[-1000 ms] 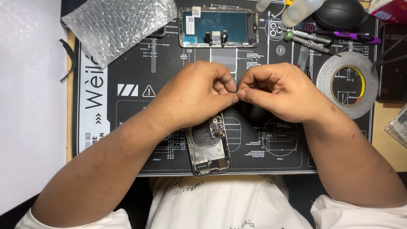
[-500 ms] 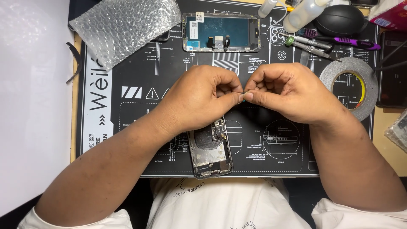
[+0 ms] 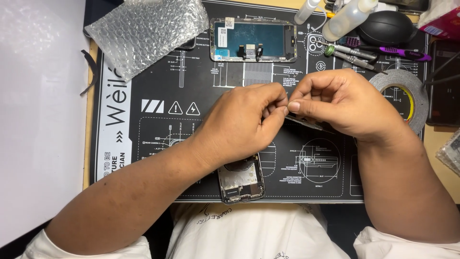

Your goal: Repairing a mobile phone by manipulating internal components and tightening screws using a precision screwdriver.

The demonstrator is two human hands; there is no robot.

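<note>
My left hand (image 3: 244,122) and my right hand (image 3: 342,103) meet fingertip to fingertip above a black repair mat (image 3: 158,139). A thin dark metal tool (image 3: 306,123), like tweezers, lies in my right hand; its tip meets the pinched fingertips of my left hand. Whatever small piece sits at that meeting point is too tiny to make out. Below my left hand lies an opened phone body (image 3: 241,183) with its insides showing, partly hidden by my wrist. A detached phone screen (image 3: 253,40) rests face down at the mat's far edge.
A bubble-wrap bag (image 3: 143,29) lies at the far left of the mat. At the far right are a tape roll (image 3: 402,91), screwdrivers (image 3: 354,53), plastic bottles (image 3: 345,17) and a black air blower (image 3: 388,26). A white sheet (image 3: 40,120) covers the left side.
Both hands stay pinched together and have drifted slightly to the right. The thin tool now shows more clearly under my right hand.
</note>
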